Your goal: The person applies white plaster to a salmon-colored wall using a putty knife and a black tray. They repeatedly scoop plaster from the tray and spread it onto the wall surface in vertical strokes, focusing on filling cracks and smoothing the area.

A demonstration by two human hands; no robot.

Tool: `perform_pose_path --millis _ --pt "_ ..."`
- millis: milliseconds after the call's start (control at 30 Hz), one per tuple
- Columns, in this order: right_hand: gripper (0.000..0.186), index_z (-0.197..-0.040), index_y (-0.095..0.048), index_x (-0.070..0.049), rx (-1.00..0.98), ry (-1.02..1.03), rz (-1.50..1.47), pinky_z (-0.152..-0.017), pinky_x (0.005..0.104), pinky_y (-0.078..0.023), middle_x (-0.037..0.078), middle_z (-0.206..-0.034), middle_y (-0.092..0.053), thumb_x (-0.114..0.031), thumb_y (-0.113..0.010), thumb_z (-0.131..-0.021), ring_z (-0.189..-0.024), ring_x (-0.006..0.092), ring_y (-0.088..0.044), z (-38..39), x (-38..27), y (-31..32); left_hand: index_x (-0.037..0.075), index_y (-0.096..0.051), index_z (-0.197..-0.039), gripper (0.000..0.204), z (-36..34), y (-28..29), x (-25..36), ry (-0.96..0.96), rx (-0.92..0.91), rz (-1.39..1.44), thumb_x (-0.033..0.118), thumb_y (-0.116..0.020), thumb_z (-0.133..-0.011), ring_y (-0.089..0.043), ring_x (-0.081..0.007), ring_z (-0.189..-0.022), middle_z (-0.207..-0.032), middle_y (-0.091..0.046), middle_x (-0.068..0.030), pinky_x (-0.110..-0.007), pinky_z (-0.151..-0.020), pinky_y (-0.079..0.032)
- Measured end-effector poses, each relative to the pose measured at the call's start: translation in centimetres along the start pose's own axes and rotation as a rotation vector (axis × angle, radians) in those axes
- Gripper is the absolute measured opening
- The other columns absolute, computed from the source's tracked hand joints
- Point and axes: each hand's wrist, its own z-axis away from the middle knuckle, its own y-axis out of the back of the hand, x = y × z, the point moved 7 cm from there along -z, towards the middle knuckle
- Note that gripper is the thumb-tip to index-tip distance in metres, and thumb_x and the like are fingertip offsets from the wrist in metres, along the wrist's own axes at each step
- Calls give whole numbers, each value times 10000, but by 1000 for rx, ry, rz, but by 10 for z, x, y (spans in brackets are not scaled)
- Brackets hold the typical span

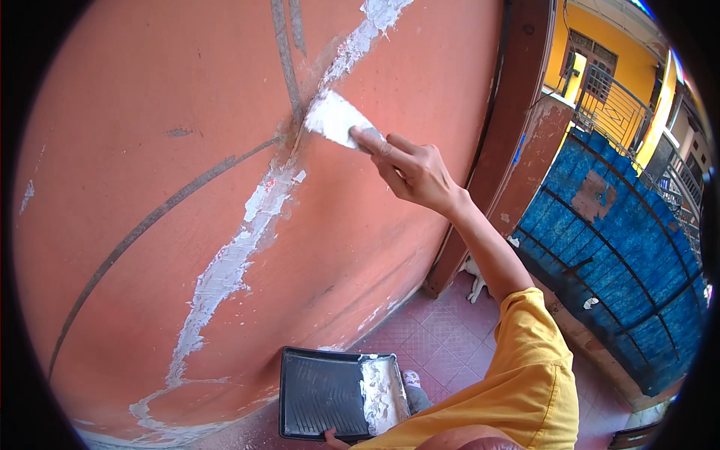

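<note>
My right hand is closed around a putty knife, its blade covered with white filler. The blade meets the orange wall at a bare stretch of a long crack. White filler strips lie above and below that spot; the lower strip runs down toward the floor. At the bottom, my left hand grips the near rim of a black paint tray. Most of this hand is hidden by the tray and my sleeve. White filler is heaped at the tray's right end.
Grey streaks curve across the wall. A dark reddish door frame borders it on the right. On the tiled floor, a white animal lies partly hidden by the frame and my arm. Farther right stands a blue gate.
</note>
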Motion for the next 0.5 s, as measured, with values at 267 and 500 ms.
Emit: perform_pose_path --millis 267,500 --pt "473 -1400 -532 -119 250 -252 -264 -538 267 -433 95 -694 -572 -4 -546 -942 -542 132 -470 -16 35 10 126 -549 -1161 604 -8 5 -4 16 20 1 378 -632 -618 -521 -289 -1035 -1195 -534 -121 -433 -823 -455" --pt "488 -1397 -532 -100 226 -109 -149 -541 256 -449 102 -795 -622 17 -566 -924 -556 137 -501 -14 17 -16 134 -553 -1148 594 -19 11 -4 36 40 -14 376 -633 -611 -518 -285 -1028 -1190 -533 -119 -427 -814 -455"
